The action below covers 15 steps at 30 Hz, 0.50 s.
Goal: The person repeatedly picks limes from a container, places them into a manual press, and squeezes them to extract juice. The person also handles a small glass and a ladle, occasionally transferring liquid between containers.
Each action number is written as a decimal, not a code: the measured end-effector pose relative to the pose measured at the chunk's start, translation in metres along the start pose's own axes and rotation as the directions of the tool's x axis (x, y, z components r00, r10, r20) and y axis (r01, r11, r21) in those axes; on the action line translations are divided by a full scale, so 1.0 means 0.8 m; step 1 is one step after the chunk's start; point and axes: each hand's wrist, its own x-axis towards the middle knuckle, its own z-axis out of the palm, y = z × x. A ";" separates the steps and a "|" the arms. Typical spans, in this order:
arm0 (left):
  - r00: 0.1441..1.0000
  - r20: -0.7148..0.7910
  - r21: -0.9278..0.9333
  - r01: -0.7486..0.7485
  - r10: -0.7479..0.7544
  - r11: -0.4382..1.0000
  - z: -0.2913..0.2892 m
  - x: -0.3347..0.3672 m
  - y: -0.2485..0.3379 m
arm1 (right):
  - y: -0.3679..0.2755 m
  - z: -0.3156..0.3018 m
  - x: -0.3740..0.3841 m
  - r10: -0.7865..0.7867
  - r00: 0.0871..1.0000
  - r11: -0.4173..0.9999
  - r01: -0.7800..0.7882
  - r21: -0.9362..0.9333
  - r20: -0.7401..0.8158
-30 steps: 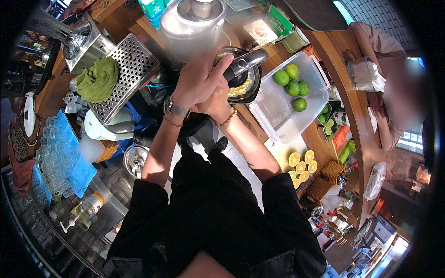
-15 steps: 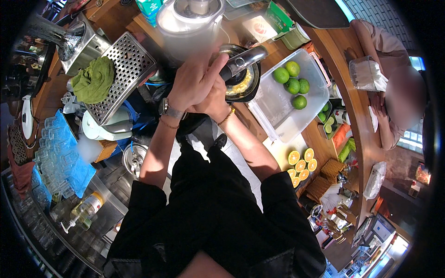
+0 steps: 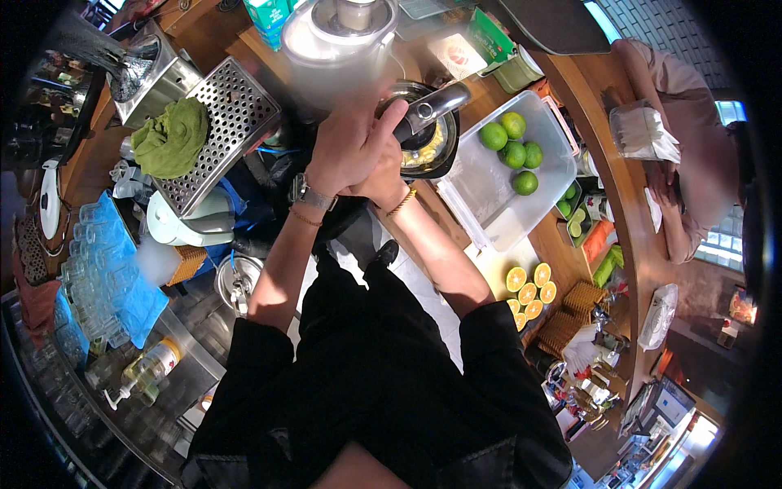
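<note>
Both hands meet on the black-gripped lever handle of a citrus press. My left hand is closed over the handle's end, partly covering my right hand, which is wrapped round it from below. The fingers are partly hidden. Under the lever lies the press's dark round bowl, with yellow pulp or juice in it. Several whole green citrus fruits lie in a clear plastic tub to the right. Several orange halves sit cut side up on a pale board nearer me.
A white juicer stands beyond my hands. To the left are a perforated metal tray, a green cloth and glasses on blue cloth. Across the wooden counter, a person sits near a clear napkin box.
The view has shifted slightly, and my hands appear a little further right and lower. Both keep their hold on the lever handle, with little other visible difference.
</note>
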 end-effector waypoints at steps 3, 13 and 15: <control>0.999 -0.012 -0.083 -0.049 0.048 0.995 -0.004 0.001 0.002 | -0.001 -0.010 0.017 -0.022 1.000 0.999 0.022 -0.047 -0.003; 0.982 -0.125 -0.306 0.097 -0.141 0.947 -0.029 -0.022 -0.049 | 0.010 -0.134 0.160 0.465 0.885 0.856 -0.446 0.261 -0.013; 0.986 -0.164 -0.212 -0.074 0.039 0.974 -0.002 -0.018 -0.023 | 0.051 -0.172 0.178 0.509 0.859 0.810 -0.456 0.369 -0.057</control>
